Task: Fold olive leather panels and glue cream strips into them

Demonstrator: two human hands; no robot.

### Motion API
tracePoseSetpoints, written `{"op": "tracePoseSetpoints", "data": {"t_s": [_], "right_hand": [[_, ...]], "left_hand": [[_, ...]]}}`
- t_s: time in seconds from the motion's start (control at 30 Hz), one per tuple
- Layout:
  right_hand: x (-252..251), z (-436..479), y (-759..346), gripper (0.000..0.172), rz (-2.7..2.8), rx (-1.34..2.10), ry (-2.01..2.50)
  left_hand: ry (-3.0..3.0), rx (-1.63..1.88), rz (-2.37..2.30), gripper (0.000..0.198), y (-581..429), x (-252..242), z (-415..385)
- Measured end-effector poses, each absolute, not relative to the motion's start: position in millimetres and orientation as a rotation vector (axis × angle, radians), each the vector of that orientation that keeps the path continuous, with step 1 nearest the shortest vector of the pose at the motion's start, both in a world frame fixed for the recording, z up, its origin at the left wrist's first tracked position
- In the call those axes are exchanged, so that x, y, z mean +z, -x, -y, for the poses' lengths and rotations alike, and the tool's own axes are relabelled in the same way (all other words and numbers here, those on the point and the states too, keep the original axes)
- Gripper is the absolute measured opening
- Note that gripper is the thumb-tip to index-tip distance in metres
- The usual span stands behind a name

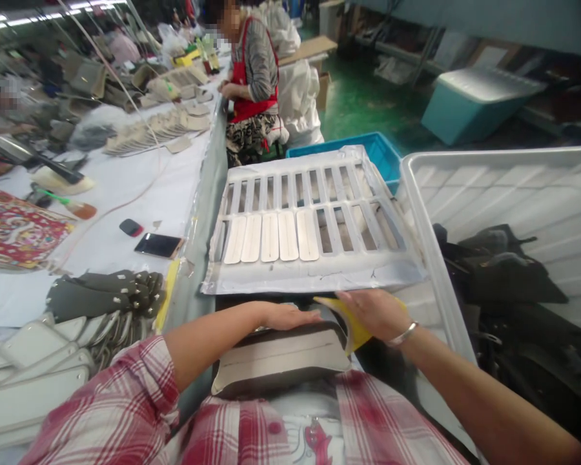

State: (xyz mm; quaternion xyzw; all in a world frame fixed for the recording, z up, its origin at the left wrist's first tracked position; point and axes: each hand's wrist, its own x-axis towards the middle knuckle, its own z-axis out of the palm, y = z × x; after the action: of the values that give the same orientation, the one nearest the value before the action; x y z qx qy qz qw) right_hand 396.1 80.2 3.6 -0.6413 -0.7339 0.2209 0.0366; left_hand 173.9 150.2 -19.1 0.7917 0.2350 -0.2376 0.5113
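Note:
Close to my body lies a bent bag-like piece [281,358], with a cream panel showing a dark lengthwise line and grey-brown sides. My left hand [290,316] rests along its far edge, fingers stretched out to the right and lying flat; the thumb is hidden. At the piece's right end, my right hand [375,313] is closed on a yellow sheet [361,326] beside a curved pale edge. Its fingertips are partly hidden. Just beyond both hands is a grey-white slotted tray [290,279], with several cream strips [270,237] side by side in the near row.
On the left table are dark pieces [106,294], pale rimmed panels [33,387], a phone [158,245] and a glue brush [80,208]. A large white bin [438,258] holding dark pieces stands at right. Past a blue crate [385,145], a person in a red apron [254,71] works.

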Motion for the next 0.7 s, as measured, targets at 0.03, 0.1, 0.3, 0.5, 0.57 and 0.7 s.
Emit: {"op": "tracePoseSetpoints", "data": {"t_s": [0.03, 0.1, 0.3, 0.5, 0.57, 0.7], "right_hand": [[4.5, -79.2, -407.6, 0.054, 2.119, 0.707, 2.016], [2.7, -72.9, -428.8, 0.056, 1.886, 0.841, 2.064], [-26.4, -31.7, -445.8, 0.063, 1.421, 1.519, 1.885], [-38.3, 7.4, -442.6, 0.037, 0.763, 2.146, 1.195], [-35.7, 14.7, -444.5, 0.038, 0.750, 2.254, 1.090], [-36.7, 21.6, -444.8, 0.043, 0.811, 2.381, 1.093]], "left_hand": [[-1.866, -0.566, -0.613, 0.061, -171.6, -18.6, -148.9], [-1.788, -0.554, -0.673, 0.062, -170.7, -19.5, -145.5], [-1.826, -0.507, -0.551, 0.056, -192.3, -18.0, -138.8], [-2.048, -0.523, -0.615, 0.047, -205.5, 7.0, -124.7], [-2.136, -0.494, -0.644, 0.054, -204.3, 14.9, -111.6], [-2.353, -0.338, -0.807, 0.096, -204.6, 18.3, -77.7]]}}
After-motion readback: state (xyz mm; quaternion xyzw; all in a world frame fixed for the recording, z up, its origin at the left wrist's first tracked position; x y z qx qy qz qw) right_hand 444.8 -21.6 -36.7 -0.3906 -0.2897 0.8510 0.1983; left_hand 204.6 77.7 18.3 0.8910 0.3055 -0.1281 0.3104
